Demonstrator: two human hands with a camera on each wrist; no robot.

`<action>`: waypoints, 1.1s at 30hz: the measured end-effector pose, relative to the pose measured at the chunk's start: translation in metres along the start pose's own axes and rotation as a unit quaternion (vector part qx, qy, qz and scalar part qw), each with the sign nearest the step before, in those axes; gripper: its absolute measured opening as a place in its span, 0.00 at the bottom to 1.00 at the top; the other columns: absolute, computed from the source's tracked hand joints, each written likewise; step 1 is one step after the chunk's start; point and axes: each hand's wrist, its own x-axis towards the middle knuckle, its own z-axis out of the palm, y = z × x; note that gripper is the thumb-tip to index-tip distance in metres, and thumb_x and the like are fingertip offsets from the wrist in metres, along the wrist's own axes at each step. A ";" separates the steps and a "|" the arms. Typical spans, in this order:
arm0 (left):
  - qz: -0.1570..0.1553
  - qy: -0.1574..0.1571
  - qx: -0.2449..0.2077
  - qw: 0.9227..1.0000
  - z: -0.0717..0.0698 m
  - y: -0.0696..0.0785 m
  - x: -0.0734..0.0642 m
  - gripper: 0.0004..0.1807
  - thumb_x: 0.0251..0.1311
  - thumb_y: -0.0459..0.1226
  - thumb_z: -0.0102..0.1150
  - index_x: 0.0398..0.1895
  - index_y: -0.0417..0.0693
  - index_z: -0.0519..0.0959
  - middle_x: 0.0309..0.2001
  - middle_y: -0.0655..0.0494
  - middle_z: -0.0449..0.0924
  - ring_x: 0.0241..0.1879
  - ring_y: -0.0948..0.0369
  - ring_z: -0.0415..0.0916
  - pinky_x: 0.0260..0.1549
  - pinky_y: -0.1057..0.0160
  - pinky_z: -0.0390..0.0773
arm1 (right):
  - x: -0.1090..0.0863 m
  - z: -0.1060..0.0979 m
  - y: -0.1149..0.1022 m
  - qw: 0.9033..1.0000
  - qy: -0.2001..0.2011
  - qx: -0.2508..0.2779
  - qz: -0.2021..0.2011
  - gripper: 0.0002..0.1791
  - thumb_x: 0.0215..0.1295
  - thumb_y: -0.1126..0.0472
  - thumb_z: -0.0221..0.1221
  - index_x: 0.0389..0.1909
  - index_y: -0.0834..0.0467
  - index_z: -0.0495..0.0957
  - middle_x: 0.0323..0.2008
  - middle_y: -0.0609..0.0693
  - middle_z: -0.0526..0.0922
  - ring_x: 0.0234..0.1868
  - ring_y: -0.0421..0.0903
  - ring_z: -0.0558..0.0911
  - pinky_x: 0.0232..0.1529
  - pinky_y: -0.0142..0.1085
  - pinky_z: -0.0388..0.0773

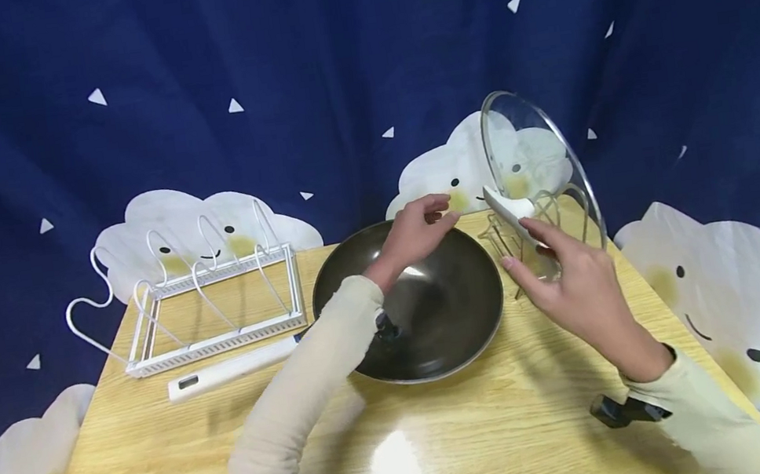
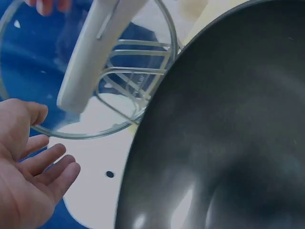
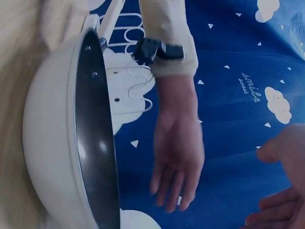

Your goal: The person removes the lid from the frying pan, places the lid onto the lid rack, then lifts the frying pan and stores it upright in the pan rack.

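1. The head view sets a dark wok (image 1: 447,316) on the wooden table (image 1: 503,427), its white handle (image 1: 233,370) pointing left past a white rack (image 1: 215,345)
2. To the right of the wok, a glass lid (image 1: 545,161) stands steeply tilted at a small wire rack (image 2: 140,70), its pale grip (image 1: 515,208) facing the wok; the left wrist view shows the rack's wires through the glass, while the right wrist view leaves the lid out
3. The left hand (image 1: 418,228) hangs over the wok's far side, holding nothing; its own wrist camera shows the fingers loosely extended, thumb apart
4. The right hand (image 1: 578,284) is beside the lid's grip, and in the head view its index finger overlaps the grip's lower end, so touch cannot be told; the right wrist view shows thumb and fingers apart with nothing between them
5. Only the right wrist view reveals the wok's cream outer wall, two rivets inside, and script on the blue curtain (image 1: 332,77)
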 end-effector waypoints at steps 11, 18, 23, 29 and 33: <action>0.031 -0.037 0.035 0.998 -0.081 -0.014 -0.080 0.27 0.71 0.49 0.61 0.69 0.48 0.75 0.65 0.55 0.79 0.64 0.58 0.76 0.63 0.61 0.74 | -0.001 0.010 0.001 0.965 -0.153 0.189 0.095 0.30 0.70 0.59 0.64 0.70 0.63 0.71 0.65 0.62 0.77 0.64 0.61 0.79 0.55 0.16 0.70; 0.021 -0.042 0.061 0.997 -0.124 -0.038 -0.134 0.26 0.72 0.47 0.59 0.67 0.44 0.76 0.65 0.51 0.79 0.64 0.53 0.77 0.61 0.49 0.77 | -0.016 0.023 0.014 0.959 -0.194 0.168 0.119 0.31 0.73 0.53 0.62 0.71 0.62 0.70 0.67 0.63 0.75 0.65 0.63 0.77 0.60 0.39 0.77; 0.023 -0.048 0.100 0.994 -0.144 -0.055 -0.165 0.24 0.72 0.47 0.60 0.65 0.46 0.78 0.65 0.48 0.78 0.63 0.51 0.77 0.59 0.48 0.78 | -0.031 0.033 0.025 0.964 -0.204 0.127 0.118 0.33 0.72 0.51 0.63 0.72 0.62 0.69 0.70 0.63 0.72 0.65 0.66 0.76 0.60 0.51 0.75; 0.001 -0.056 0.128 0.990 -0.161 -0.074 -0.193 0.25 0.72 0.48 0.61 0.65 0.46 0.78 0.64 0.50 0.79 0.63 0.51 0.77 0.60 0.49 0.77 | -0.040 0.042 0.034 0.960 -0.215 0.122 0.127 0.35 0.72 0.50 0.62 0.74 0.62 0.66 0.72 0.67 0.67 0.67 0.69 0.73 0.59 0.55 0.76; -0.021 -0.059 0.141 0.988 -0.168 -0.083 -0.208 0.26 0.71 0.49 0.62 0.66 0.46 0.77 0.65 0.51 0.79 0.64 0.51 0.76 0.61 0.45 0.76 | -0.043 0.046 0.042 0.950 -0.233 0.139 0.156 0.38 0.74 0.48 0.60 0.77 0.61 0.61 0.73 0.69 0.65 0.66 0.70 0.73 0.58 0.55 0.77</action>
